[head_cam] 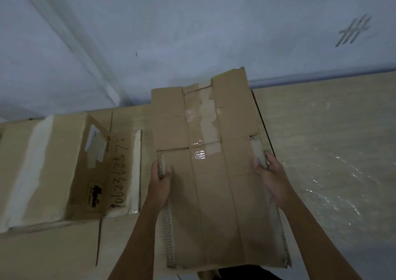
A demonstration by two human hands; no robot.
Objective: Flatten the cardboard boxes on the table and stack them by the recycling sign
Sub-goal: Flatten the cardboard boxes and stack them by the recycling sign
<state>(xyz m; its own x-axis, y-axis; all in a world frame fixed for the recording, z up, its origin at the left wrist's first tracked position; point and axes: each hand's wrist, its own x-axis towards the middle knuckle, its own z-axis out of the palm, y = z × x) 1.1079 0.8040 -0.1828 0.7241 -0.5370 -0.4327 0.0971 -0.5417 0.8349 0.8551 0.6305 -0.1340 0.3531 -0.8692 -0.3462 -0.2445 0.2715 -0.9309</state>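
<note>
A flattened brown cardboard box (212, 185) with torn clear tape down its middle lies in front of me, held flat above the table. My left hand (160, 181) grips its left edge and my right hand (270, 179) grips its right edge. Both thumbs press on the top face. To the left, a second cardboard box (53, 168) stands with open flaps, white tape and a handwritten number on one flap. No recycling sign is in view.
The wooden table (321, 140) stretches right under a glossy plastic sheet. A seam between table panels runs behind the held box. A pale wall (171, 33) rises just behind the table's far edge.
</note>
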